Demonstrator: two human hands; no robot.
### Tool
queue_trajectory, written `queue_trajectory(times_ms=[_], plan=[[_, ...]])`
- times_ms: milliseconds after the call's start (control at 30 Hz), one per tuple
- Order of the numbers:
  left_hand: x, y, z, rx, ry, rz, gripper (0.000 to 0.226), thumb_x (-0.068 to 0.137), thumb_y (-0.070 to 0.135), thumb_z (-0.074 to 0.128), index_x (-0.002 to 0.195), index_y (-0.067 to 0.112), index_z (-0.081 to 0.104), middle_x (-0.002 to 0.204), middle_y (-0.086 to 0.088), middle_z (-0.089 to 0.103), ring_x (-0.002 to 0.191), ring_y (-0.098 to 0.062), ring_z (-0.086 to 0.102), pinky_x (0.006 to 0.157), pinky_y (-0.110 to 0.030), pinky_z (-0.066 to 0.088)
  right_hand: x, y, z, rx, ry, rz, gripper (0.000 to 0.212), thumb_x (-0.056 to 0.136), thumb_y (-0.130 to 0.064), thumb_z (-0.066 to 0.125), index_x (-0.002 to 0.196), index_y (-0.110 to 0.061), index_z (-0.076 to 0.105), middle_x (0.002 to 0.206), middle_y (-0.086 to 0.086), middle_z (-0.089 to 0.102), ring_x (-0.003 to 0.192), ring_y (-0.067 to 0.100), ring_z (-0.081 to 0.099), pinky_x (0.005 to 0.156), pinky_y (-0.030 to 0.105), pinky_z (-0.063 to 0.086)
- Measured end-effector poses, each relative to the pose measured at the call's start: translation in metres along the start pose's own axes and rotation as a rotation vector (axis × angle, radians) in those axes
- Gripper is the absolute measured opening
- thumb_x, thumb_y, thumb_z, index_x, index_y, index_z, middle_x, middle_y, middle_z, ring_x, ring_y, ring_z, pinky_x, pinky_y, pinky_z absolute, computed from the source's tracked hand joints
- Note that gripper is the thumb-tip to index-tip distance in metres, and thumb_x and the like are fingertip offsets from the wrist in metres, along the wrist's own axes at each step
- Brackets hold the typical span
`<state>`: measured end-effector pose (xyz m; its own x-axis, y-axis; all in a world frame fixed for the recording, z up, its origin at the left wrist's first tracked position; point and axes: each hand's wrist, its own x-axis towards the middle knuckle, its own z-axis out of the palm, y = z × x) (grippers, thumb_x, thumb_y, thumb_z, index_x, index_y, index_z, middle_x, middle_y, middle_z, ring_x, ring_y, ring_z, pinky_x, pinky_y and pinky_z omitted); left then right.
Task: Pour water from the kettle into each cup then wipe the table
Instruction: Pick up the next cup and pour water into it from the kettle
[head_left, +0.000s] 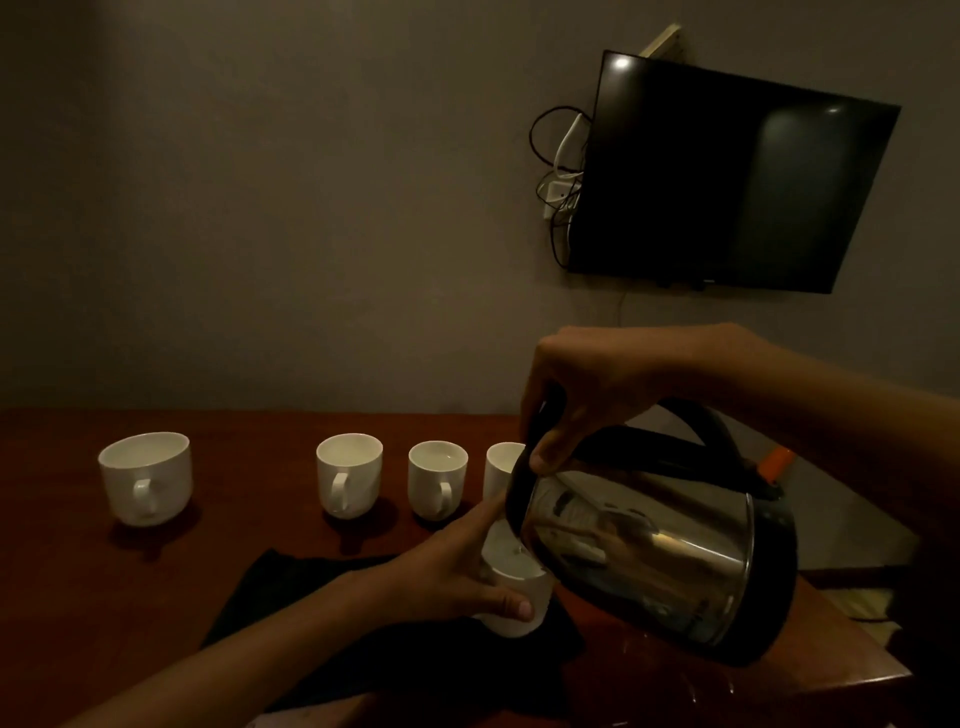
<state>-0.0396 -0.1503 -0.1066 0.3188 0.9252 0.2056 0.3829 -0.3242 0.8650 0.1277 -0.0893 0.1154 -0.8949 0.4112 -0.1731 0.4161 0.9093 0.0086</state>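
My right hand (582, 395) grips the black handle of a steel kettle (654, 556), which is tilted with its spout over a white cup (514, 587). My left hand (457, 571) holds that cup, which stands on a black cloth (291, 587). Behind it on the wooden table (78, 597) stands a row of white cups: a wide cup (146, 478) at the far left, a second cup (349, 475), a third cup (437, 478), and a fourth cup (501, 462) half hidden by the kettle. The row's cups look filled.
A dark television (727, 176) hangs on the wall at the upper right, with cables and a socket (561, 182) beside it. An orange object (774, 462) shows behind the kettle. The table's right edge lies just past the kettle.
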Motion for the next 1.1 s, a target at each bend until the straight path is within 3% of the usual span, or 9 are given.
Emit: queue_trajectory(times_ms=[167, 333, 467, 600, 733, 833, 900, 1000, 1100], plan=[[0.0, 0.006, 0.003, 0.037, 0.053, 0.024, 0.099, 0.078, 0.018, 0.084, 0.152, 0.037, 0.022, 0.148, 0.03, 0.039, 0.139, 0.008, 0.034, 0.111, -0.022, 0.039, -0.022, 0.02, 0.011, 0.112, 0.133, -0.015, 0.031, 0.084, -0.041, 0.076, 0.111, -0.026, 0.075, 0.097, -0.018, 0.071, 0.089, -0.001, 0.068, 0.073, 0.015, 0.056], [-0.006, 0.01, 0.006, 0.016, 0.077, 0.024, 0.102, 0.077, 0.026, 0.085, 0.153, 0.042, 0.018, 0.153, 0.021, 0.037, 0.143, 0.0, 0.033, 0.116, -0.034, 0.038, -0.038, 0.034, 0.025, 0.151, 0.235, -0.012, 0.036, 0.083, -0.043, 0.075, 0.115, -0.027, 0.073, 0.105, -0.016, 0.07, 0.096, 0.001, 0.067, 0.078, 0.015, 0.056], [-0.009, 0.013, 0.008, 0.011, 0.092, 0.024, 0.108, 0.077, 0.023, 0.085, 0.157, 0.031, 0.013, 0.154, 0.012, 0.038, 0.142, -0.003, 0.036, 0.11, -0.029, 0.043, -0.05, 0.041, 0.035, 0.207, 0.309, -0.012, 0.038, 0.081, -0.043, 0.076, 0.115, -0.027, 0.073, 0.108, -0.014, 0.071, 0.097, 0.001, 0.068, 0.083, 0.023, 0.059], [-0.012, 0.009, 0.008, 0.058, 0.136, 0.001, 0.112, 0.075, 0.027, 0.087, 0.157, 0.034, 0.012, 0.155, 0.01, 0.038, 0.142, -0.006, 0.037, 0.111, -0.036, 0.043, -0.061, 0.047, 0.049, 0.308, 0.385, -0.01, 0.032, 0.08, -0.037, 0.079, 0.111, -0.029, 0.074, 0.107, -0.013, 0.072, 0.097, 0.0, 0.068, 0.083, 0.024, 0.059], [-0.017, 0.009, 0.004, 0.054, 0.149, -0.036, 0.1, 0.077, 0.017, 0.084, 0.141, 0.053, 0.016, 0.147, 0.02, 0.039, 0.135, 0.004, 0.041, 0.106, -0.021, 0.043, -0.072, 0.048, 0.063, 0.39, 0.474, -0.03, 0.031, 0.072, -0.046, 0.075, 0.102, -0.04, 0.072, 0.097, -0.021, 0.069, 0.093, -0.006, 0.066, 0.076, 0.013, 0.054], [-0.022, 0.006, -0.004, 0.037, 0.178, -0.068, 0.104, 0.076, 0.02, 0.086, 0.149, 0.045, 0.016, 0.146, 0.011, 0.046, 0.134, -0.003, 0.046, 0.106, -0.028, 0.047, -0.079, 0.049, 0.075, 0.456, 0.534, -0.046, 0.034, 0.071, -0.044, 0.074, 0.103, -0.033, 0.074, 0.09, -0.03, 0.068, 0.092, -0.007, 0.066, 0.075, 0.011, 0.052], [-0.026, 0.007, -0.01, 0.049, 0.203, -0.09, 0.112, 0.074, 0.03, 0.087, 0.153, 0.04, 0.008, 0.151, 0.009, 0.041, 0.137, -0.005, 0.043, 0.107, -0.028, 0.046, -0.08, 0.051, 0.083, 0.468, 0.584, -0.049, 0.036, 0.072, -0.042, 0.075, 0.105, -0.029, 0.076, 0.092, -0.023, 0.069, 0.092, -0.005, 0.066, 0.076, 0.013, 0.053], [-0.03, 0.011, -0.02, 0.085, 0.237, -0.122, 0.126, 0.067, 0.046, 0.088, 0.157, 0.033, 0.001, 0.153, 0.006, 0.04, 0.139, -0.012, 0.042, 0.112, -0.039, 0.043, -0.08, 0.053, 0.093, 0.48, 0.648, -0.048, 0.034, 0.073, -0.037, 0.079, 0.106, -0.028, 0.076, 0.094, -0.016, 0.069, 0.091, -0.003, 0.067, 0.075, 0.014, 0.054], [-0.034, 0.014, -0.028, 0.094, 0.264, -0.148, 0.12, 0.068, 0.038, 0.088, 0.154, 0.037, 0.004, 0.148, 0.011, 0.043, 0.136, -0.012, 0.046, 0.103, -0.025, 0.048, -0.078, 0.051, 0.1, 0.509, 0.708, -0.066, 0.034, 0.072, -0.035, 0.08, 0.105, -0.027, 0.078, 0.09, -0.022, 0.069, 0.087, -0.002, 0.068, 0.072, 0.013, 0.053]])
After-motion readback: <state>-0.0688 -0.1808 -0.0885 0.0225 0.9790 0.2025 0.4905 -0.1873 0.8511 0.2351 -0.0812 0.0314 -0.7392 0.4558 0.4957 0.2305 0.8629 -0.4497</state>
